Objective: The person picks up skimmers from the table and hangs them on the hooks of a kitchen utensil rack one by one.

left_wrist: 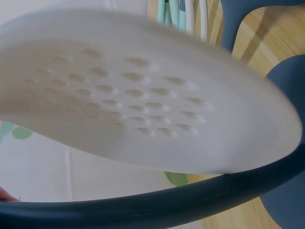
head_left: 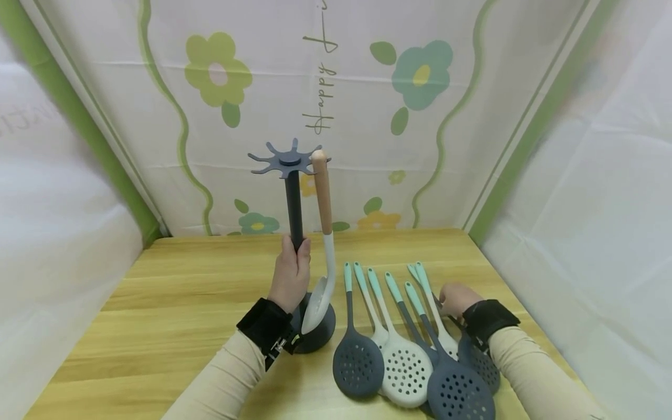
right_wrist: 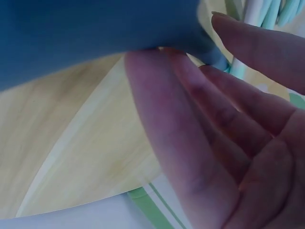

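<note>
My left hand [head_left: 291,277] grips the dark pole of a utensil stand [head_left: 294,204], whose top spreads into several hooks. Beside the pole a white slotted spoon [head_left: 329,262] with a wooden handle hangs upright from the top; its perforated bowl [left_wrist: 119,95] fills the left wrist view. At the right, my right hand [head_left: 458,298] is at the neck of a dark skimmer [head_left: 480,363] with a mint-tipped handle. In the right wrist view its fingers [right_wrist: 162,109] touch the underside of this dark skimmer [right_wrist: 95,33], while the thumb stands apart from them.
Several mint-handled utensils lie overlapping on the wooden table [head_left: 173,309], among them a dark skimmer [head_left: 359,364], a white skimmer [head_left: 406,373] and another dark skimmer [head_left: 461,391]. The stand's round base [head_left: 322,335] is just left of them. White patterned cloth [head_left: 336,192] encloses the back and sides.
</note>
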{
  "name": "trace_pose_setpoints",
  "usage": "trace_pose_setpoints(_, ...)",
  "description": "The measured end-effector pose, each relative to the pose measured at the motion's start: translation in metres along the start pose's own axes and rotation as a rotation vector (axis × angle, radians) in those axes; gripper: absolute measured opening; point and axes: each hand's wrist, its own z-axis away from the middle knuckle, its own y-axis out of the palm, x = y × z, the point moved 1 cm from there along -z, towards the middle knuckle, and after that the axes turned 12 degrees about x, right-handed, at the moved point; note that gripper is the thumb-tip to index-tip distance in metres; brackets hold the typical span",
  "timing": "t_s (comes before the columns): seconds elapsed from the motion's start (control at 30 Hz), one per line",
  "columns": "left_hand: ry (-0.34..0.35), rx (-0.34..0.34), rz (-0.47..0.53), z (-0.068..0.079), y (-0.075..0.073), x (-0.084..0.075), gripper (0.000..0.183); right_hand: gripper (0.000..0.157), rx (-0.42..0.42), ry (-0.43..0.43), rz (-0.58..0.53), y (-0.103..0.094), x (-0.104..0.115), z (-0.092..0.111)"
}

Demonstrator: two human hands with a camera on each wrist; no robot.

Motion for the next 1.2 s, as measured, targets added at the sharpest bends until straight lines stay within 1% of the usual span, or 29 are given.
trace_pose_setpoints(0.07, -0.008, 0.006, 0.003, 0.001, 0.000, 0.000, 0.021, 0.028, 0.000, -0.008, 0.040, 0.001, -0.002, -0.001)
trace_pose_setpoints(0.17, -0.010, 0.011, 0.002, 0.002, 0.000, 0.000, 0.021, 0.012, -0.006, -0.021, 0.087, 0.006, -0.005, -0.003)
trace_pose_setpoints(0.2, -0.012, 0.012, 0.004, 0.002, 0.000, 0.000, 0.021, 0.009, -0.008, -0.024, 0.098, 0.007, -0.006, -0.003)
trace_pose_setpoints(0.23, -0.014, 0.013, 0.007, 0.002, 0.000, 0.000, 0.021, 0.009, -0.009, -0.028, 0.104, 0.008, -0.007, -0.003)
trace_pose_setpoints(0.3, -0.014, 0.010, 0.006, 0.003, 0.000, 0.000, 0.021, 0.015, -0.014, -0.026, 0.105, 0.009, -0.008, -0.003)
trace_pose_setpoints(0.53, -0.026, 0.013, 0.003, 0.002, 0.000, 0.000, 0.021, 0.011, -0.017, -0.024, 0.116, 0.008, -0.008, -0.002)
trace_pose_setpoints(0.63, -0.026, 0.011, 0.008, 0.003, 0.000, 0.000, 0.021, 0.004, -0.015, -0.023, 0.121, 0.007, -0.008, -0.002)
trace_pose_setpoints(0.8, -0.022, 0.003, 0.011, 0.002, -0.001, 0.001, 0.019, 0.022, 0.008, -0.002, 0.105, 0.004, -0.008, -0.002)
trace_pose_setpoints(0.93, -0.014, 0.004, 0.006, 0.002, -0.001, 0.001, 0.020, 0.024, 0.024, 0.002, 0.111, 0.000, -0.005, 0.001)
trace_pose_setpoints(1.13, 0.006, 0.003, -0.007, 0.001, -0.001, 0.002, 0.020, 0.025, 0.047, 0.020, 0.080, -0.005, -0.001, 0.006)
trace_pose_setpoints(1.2, 0.016, 0.001, -0.011, 0.001, -0.001, 0.001, 0.020, 0.026, 0.056, 0.019, 0.087, -0.006, -0.001, 0.006)
